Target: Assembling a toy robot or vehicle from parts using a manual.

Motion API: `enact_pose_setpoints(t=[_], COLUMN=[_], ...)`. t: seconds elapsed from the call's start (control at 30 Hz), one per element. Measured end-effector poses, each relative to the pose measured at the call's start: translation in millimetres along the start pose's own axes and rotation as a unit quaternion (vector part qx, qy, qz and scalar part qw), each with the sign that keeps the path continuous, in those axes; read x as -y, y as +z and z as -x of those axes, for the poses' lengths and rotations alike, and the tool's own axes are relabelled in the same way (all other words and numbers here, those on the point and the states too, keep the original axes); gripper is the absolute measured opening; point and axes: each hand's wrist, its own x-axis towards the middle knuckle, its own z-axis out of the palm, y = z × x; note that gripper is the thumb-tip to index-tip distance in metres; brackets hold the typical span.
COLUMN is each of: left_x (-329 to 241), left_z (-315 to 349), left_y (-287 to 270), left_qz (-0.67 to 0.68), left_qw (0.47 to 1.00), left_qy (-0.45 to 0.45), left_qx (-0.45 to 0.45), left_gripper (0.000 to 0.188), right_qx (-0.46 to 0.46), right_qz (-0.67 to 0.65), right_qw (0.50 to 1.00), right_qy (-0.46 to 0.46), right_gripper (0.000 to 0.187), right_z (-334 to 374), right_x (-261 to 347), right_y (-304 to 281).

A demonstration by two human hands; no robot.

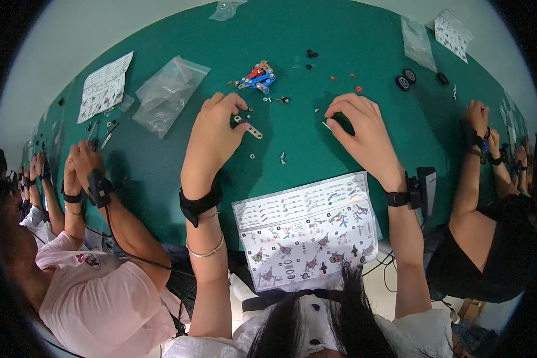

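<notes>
My left hand [213, 134] is curled, thumb and forefinger at a short flat metal strip with holes [255, 132]. In my right hand [364, 126], a slim pale piece [326, 125] shows at the thumb tip; its kind is too small to tell. Beyond my left hand stands a partly built model [259, 77] of blue, red and metal parts. A small metal part with a dark piece [282, 100] lies near it. Small screws [283, 158] and a nut [252, 156] are scattered on the green table [304, 134] between and below my hands.
A printed instruction sheet [307, 232] overhangs the near table edge. Clear plastic bags [172, 92] lie left and far right. Black wheels [403, 82], small black parts [309, 53] and red pieces [358, 89] are spread farther back. Other people's hands [85, 164] work at both sides.
</notes>
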Motion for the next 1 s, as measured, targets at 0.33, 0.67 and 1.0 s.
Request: enact_pose_setpoints(t=[0.33,0.67,1.0], left_x=[5,3,2], left_z=[0,5,1], left_y=[1,-3,-1], left_qz=[0.024,0.067,0.061], left_qw=[0.998,0.994,0.995], left_qy=[0.011,0.000,-0.002], left_qx=[0.048,0.081,0.085], left_gripper=[0.015,0.017,0.017], right_qx=[-0.010,-0.033,-0.016], right_qz=[0.010,0.019,0.017], right_qw=[1.000,0.999,1.000], right_qy=[0.003,0.010,-0.021], right_gripper=[0.010,0.010,0.013], right_z=[-1,0,-7], right_x=[-3,-12,-14], right_y=[-7,-10,9])
